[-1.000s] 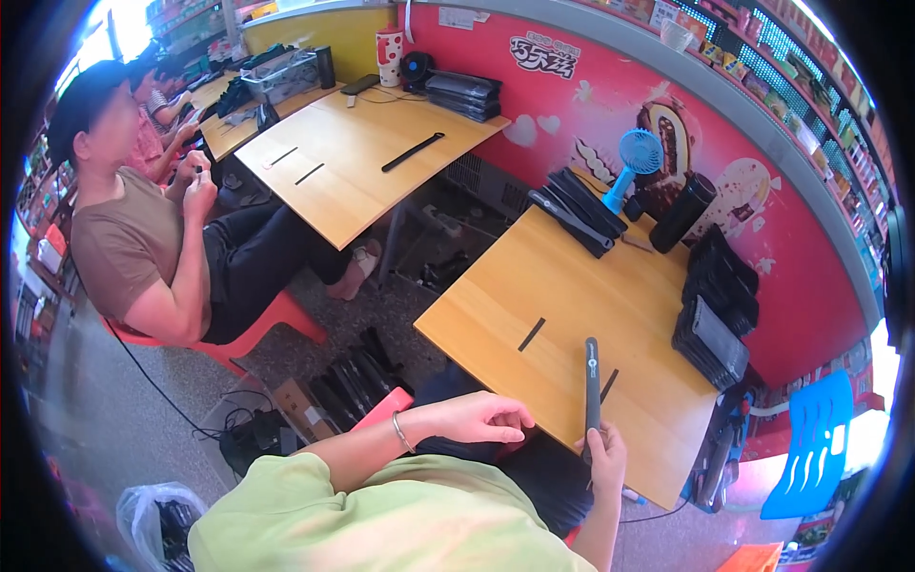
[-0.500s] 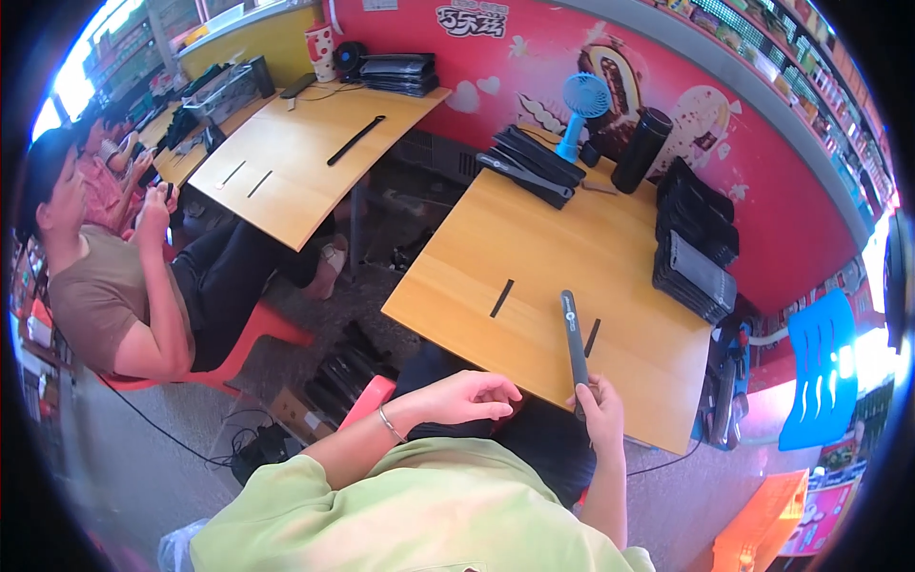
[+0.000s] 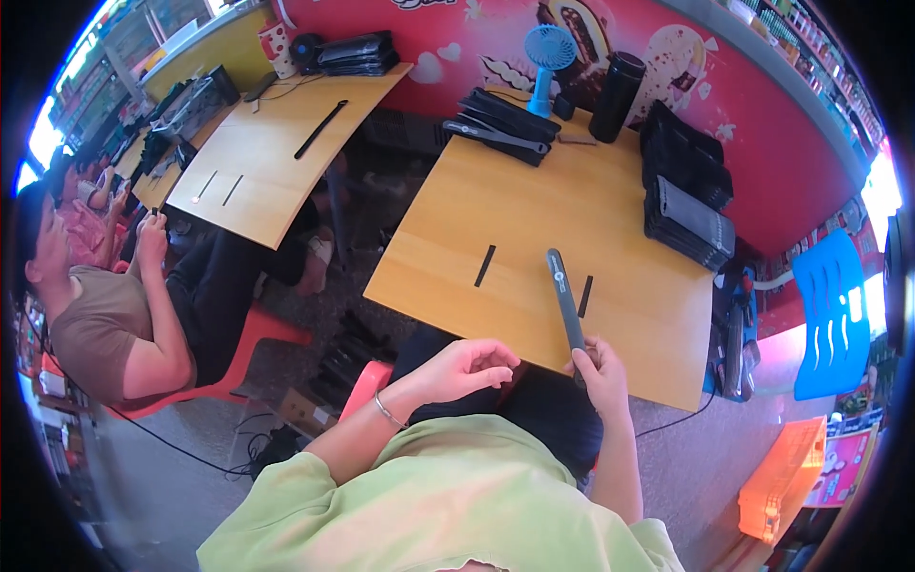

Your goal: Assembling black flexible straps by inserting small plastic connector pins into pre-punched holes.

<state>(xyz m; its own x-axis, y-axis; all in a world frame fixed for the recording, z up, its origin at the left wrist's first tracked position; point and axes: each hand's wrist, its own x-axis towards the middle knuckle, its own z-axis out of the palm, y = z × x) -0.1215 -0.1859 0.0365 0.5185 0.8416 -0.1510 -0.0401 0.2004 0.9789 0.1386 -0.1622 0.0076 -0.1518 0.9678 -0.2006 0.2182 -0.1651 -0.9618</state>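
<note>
My right hand is closed around the lower end of a long, flat, dark grey strap with a rounded tip and a small pale mark near it. The strap points away from me over the near part of the wooden table. Beside it on the tabletop is a short black strip, and another black strip lies further left. My left hand hovers at the table's near edge, its fingers loosely bent and apart, holding nothing.
Bundled dark straps, a blue fan and a black bottle stand at the table's back. Stacked black pouches line its right side. Left, a person sits by another table. An orange crate stands low right.
The whole view has shifted, so the tables appear higher and a little further left. My right hand keeps its hold on the strap. My left hand has come slightly closer to the table edge.
</note>
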